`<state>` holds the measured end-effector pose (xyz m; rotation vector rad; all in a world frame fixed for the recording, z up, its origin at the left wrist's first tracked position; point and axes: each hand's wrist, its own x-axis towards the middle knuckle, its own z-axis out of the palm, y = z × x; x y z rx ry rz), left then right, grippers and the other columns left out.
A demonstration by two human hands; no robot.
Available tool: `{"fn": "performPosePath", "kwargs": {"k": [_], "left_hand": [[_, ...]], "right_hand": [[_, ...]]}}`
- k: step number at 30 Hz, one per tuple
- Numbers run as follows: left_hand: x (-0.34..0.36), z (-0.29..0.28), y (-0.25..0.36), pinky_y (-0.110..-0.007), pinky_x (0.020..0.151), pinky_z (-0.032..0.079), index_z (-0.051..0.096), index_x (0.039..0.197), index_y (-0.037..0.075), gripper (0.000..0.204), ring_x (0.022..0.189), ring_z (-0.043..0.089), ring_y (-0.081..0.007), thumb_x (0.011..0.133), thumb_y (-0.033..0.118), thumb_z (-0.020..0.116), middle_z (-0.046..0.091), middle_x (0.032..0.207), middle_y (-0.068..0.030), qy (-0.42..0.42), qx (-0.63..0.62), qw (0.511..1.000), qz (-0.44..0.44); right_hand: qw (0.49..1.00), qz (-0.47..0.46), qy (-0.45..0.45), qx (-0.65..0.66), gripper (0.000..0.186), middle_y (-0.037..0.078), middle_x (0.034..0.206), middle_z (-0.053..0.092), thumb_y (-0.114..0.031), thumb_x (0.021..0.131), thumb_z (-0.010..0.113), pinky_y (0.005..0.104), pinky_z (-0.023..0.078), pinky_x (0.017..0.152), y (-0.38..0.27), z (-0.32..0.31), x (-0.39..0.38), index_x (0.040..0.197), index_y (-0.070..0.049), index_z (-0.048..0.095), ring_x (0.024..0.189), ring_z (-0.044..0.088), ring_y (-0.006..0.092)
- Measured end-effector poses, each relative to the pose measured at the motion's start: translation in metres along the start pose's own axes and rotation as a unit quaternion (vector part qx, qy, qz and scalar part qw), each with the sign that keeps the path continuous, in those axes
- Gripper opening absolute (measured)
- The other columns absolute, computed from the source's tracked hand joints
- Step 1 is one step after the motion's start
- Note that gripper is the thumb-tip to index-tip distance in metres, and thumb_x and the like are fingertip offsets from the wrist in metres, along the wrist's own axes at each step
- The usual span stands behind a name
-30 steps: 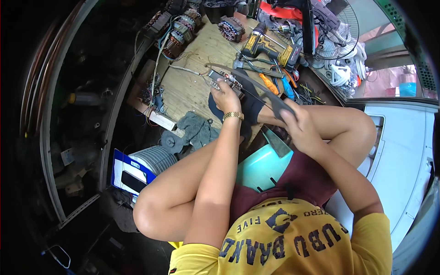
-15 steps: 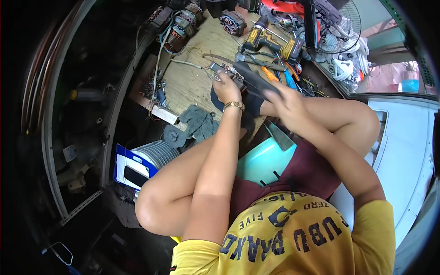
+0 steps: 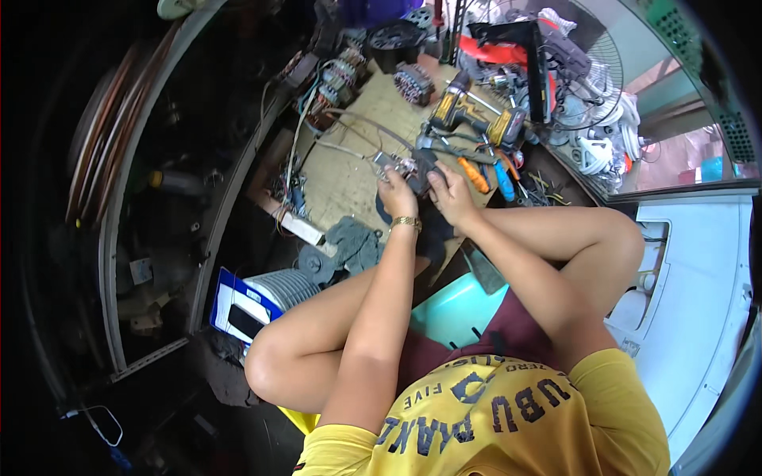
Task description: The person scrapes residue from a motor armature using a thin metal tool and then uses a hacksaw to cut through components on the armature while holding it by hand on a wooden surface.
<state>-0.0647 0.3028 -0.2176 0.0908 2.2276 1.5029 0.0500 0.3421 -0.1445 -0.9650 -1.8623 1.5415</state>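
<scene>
My left hand (image 3: 397, 195) is closed around a small metal part (image 3: 406, 169) with wires on it, which looks like part of a motor. A brown cord (image 3: 373, 125) and a pale lead (image 3: 337, 147) run toward this part over the board. My right hand (image 3: 451, 194) is closed on a dark grey piece (image 3: 427, 161) right beside the metal part. Its kind is too unclear to name, and the fingers partly cover it. Both hands meet above the near edge of the wooden board (image 3: 341, 186).
A yellow-black cordless drill (image 3: 468, 115) and pliers with orange handles (image 3: 475, 176) lie to the right. Wound motor stators (image 3: 414, 84) stand at the back. A grey rag (image 3: 353, 244) is at the near left. A fan guard (image 3: 591, 71) and white spiral bulbs (image 3: 599, 151) crowd the far right.
My right hand has come in leftward from farther out, and the dark piece that stretched between the hands is now bunched by the metal part. My left hand keeps its hold.
</scene>
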Motion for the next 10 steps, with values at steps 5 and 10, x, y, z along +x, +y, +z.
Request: {"fn": "performPosePath", "kwargs": {"k": [5, 10], "left_hand": [[0.02, -0.014, -0.015, -0.039, 0.078, 0.053, 0.061, 0.104, -0.01, 0.061, 0.085, 0.068, -0.0273, 0.098, 0.051, 0.056, 0.071, 0.097, -0.0215, -0.061, -0.105, 0.993, -0.009], [0.033, -0.046, -0.012, -0.039, 0.104, 0.044, 0.048, 0.127, -0.019, 0.078, 0.117, 0.06, -0.0301, 0.087, 0.042, 0.077, 0.053, 0.126, -0.042, 0.023, 0.059, 0.987, 0.145]], "right_hand": [[0.995, -0.094, 0.0, -0.03, 0.045, 0.025, 0.115, 0.071, -0.029, 0.101, 0.063, 0.038, 0.053, 0.09, -0.01, 0.0, -0.009, 0.131, 0.004, 0.06, 0.108, 0.071, 0.0355], [1.0, -0.012, -0.027, 0.006, 0.049, 0.025, 0.116, 0.07, -0.032, 0.1, 0.064, 0.0387, 0.053, 0.092, -0.006, -0.009, -0.006, 0.133, 0.003, 0.059, 0.11, 0.07, 0.0352]]}}
